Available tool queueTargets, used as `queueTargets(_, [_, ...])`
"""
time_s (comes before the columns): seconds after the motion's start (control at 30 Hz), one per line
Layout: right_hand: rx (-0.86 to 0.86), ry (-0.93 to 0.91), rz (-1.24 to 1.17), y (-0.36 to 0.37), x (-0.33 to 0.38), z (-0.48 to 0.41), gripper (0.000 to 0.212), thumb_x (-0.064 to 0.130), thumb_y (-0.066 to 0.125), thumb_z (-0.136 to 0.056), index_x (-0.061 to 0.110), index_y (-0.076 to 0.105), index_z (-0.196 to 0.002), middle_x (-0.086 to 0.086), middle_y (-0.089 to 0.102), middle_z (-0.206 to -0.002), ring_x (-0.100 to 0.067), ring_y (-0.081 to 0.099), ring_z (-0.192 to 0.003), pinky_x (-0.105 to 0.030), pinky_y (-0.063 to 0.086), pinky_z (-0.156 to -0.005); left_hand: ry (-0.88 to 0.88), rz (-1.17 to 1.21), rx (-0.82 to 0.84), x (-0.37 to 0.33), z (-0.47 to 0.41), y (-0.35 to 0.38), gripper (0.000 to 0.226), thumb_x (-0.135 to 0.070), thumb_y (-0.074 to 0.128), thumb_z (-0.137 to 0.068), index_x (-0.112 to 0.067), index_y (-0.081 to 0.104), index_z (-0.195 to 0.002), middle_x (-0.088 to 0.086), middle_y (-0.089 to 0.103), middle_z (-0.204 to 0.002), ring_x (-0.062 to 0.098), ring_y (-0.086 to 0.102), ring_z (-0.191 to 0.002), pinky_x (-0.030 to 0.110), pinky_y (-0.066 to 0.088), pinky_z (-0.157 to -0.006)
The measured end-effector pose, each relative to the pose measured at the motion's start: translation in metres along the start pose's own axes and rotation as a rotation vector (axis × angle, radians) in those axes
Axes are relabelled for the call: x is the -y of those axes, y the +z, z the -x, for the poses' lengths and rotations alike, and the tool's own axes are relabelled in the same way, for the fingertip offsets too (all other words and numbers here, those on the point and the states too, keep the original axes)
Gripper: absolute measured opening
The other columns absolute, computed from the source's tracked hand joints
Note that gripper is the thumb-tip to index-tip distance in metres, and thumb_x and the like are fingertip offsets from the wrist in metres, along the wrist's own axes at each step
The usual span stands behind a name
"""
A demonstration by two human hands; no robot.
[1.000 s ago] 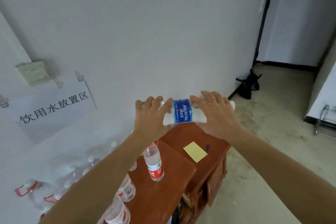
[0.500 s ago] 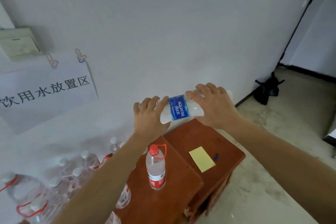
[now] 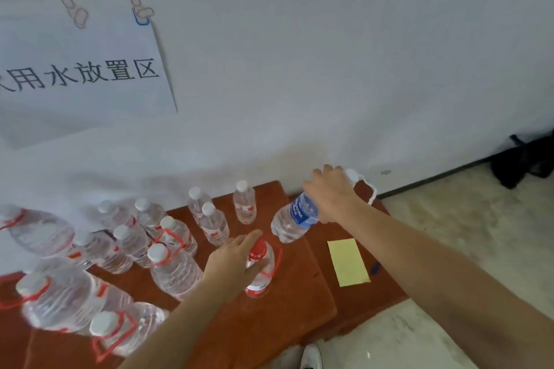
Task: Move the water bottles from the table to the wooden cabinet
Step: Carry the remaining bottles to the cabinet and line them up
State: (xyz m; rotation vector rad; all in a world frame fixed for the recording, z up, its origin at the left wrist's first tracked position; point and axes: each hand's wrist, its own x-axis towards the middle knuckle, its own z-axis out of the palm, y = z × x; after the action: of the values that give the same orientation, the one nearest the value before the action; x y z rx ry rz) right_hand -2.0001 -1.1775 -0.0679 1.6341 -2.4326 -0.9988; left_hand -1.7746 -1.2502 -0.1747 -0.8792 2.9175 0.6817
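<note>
Head view: the right hand (image 3: 332, 193) alone grasps the blue-labelled bottle (image 3: 299, 214), fingers clenched round its upper half. Half a second earlier both hands held this bottle level in the air; it now hangs lower and tilted, base down and to the left, cap up and to the right, over the seam between the left wooden top (image 3: 239, 323) and the right wooden top (image 3: 386, 290). The left hand (image 3: 236, 260) has let go of it and now grasps the red-capped bottle (image 3: 260, 266), which stands upright on the left wooden top, fingers and thumb closed round its shoulder just below the cap. The camera also points further down than before. A cluster of white-capped bottles (image 3: 212, 225) stands just beside the left hand, nearer the wall; one of them stands near the base of the tilted bottle. Large bottles with red handles (image 3: 60, 299) fill the left end of that top. A yellow note (image 3: 347, 262) lies flat on the right wooden top, under the right forearm. A paper sign (image 3: 81, 69) hangs on the wall, and a black object (image 3: 527, 159) lies on the floor at the far right.
</note>
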Motion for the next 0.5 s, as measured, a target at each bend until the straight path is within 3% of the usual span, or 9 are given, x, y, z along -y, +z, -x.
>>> queueTargets(0.1, [0.098,-0.077,0.056,0.024,0.021,-0.032,0.05,0.041,0.079,-0.073,0.023,0.062,-0.117,-0.004,0.062,-0.107,-0.028,0.062,-0.1,-0.037,0.051,-0.078,-0.073,0.094,-0.091,0.0,0.0,0.008,0.057,-0.059,0.052,-0.096,-0.03,0.041,-0.144,-0.008,0.064,-0.13,0.017,0.062,-0.114,0.033,0.051,-0.092])
queueTargets(0.23, [0.214,-0.184,0.127,0.041,0.054,-0.057,0.041,0.036,0.077,-0.076,0.017,0.065,-0.111,-0.006,0.063,-0.095,-0.028,0.064,-0.082,-0.039,0.056,-0.074,-0.233,0.108,-0.125,0.009,0.0,0.002,0.052,-0.055,0.054,-0.096,-0.029,0.045,-0.139,-0.006,0.07,-0.117,0.018,0.068,-0.1,0.032,0.053,-0.084])
queueTargets(0.37, [0.188,-0.221,0.134,0.041,0.072,-0.064,0.013,0.019,0.072,-0.079,0.012,0.065,-0.088,-0.006,0.052,-0.068,-0.027,0.055,-0.061,-0.034,0.053,-0.063,-0.259,0.104,-0.149,0.016,-0.002,-0.003,0.048,-0.05,0.059,-0.095,-0.027,0.049,-0.136,-0.004,0.072,-0.108,0.021,0.069,-0.092,0.033,0.051,-0.078])
queueTargets(0.5, [0.141,-0.294,0.13,0.043,0.078,-0.067,0.019,0.026,0.074,-0.08,0.011,0.065,-0.087,-0.003,0.049,-0.063,-0.024,0.058,-0.063,-0.033,0.055,-0.067,-0.222,0.115,-0.154,0.022,-0.013,-0.002,0.049,-0.048,0.064,-0.093,-0.028,0.052,-0.136,-0.004,0.072,-0.112,0.02,0.068,-0.096,0.035,0.054,-0.082])
